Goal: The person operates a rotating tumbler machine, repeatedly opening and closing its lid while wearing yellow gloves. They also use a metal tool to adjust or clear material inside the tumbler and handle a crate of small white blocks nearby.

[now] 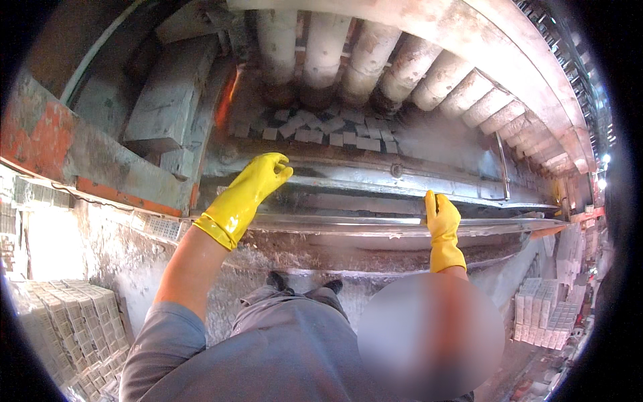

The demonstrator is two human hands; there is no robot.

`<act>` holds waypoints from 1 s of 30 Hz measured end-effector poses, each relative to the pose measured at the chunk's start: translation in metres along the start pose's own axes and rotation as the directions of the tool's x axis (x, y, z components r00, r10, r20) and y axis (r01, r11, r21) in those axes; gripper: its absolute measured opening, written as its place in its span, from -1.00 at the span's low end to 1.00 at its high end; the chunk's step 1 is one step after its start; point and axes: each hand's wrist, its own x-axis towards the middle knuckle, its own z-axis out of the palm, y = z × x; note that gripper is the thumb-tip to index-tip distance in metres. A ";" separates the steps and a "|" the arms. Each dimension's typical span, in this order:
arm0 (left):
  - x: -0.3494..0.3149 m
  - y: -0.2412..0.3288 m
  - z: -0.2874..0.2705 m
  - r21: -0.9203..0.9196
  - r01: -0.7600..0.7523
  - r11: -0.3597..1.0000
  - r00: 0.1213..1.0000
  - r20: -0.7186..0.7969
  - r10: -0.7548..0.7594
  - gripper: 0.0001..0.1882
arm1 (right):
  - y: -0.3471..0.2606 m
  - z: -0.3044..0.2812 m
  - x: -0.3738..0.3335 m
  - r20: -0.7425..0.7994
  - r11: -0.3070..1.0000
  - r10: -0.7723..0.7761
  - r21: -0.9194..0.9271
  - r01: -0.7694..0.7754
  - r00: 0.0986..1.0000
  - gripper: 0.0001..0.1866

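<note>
My left hand (261,179), in a shiny yellow rubber glove, hovers over the near side of a long machine bed. Its fingers curl loosely, with a gap at the thumb and nothing seen between them. At the metal rail (375,222) along the front is my right hand (443,224), gloved in yellow too. Its fingers are drawn together, one pointing up; whether they hold anything is hidden. Beyond the hands, several small pale rectangular tiles (328,124) lie scattered on the wet dark bed (281,151).
A row of thick pale rollers (372,57) stands behind the tiles, under a curved beam (536,60). Left are grey blocks (164,100) and an orange-painted frame (50,127). Stacked tile-like blocks stand at lower left (74,321) and right (542,311). An upright rod (502,164) rises at right.
</note>
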 end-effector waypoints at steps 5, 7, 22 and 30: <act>0.002 -0.017 0.020 0.108 -0.121 0.987 0.989 -0.071 0.129 -0.52 | 0.004 0.001 -0.016 -0.027 1.000 -0.004 -0.031 0.003 1.000 -0.45; 0.011 -0.017 0.020 0.229 -0.136 0.964 0.982 -0.099 0.162 -0.52 | 0.003 -0.001 -0.021 -0.043 1.000 0.003 -0.019 -0.004 0.999 -0.44; 0.135 -0.127 -0.004 0.709 0.167 0.686 0.980 -0.194 -0.038 -0.25 | -0.001 -0.012 -0.052 -0.141 0.988 -0.008 0.151 0.029 0.990 -0.67; 0.191 -0.140 0.002 0.729 0.268 0.630 0.962 -0.163 -0.221 -0.21 | -0.006 -0.019 -0.036 -0.024 0.997 0.002 0.077 0.000 1.000 -0.75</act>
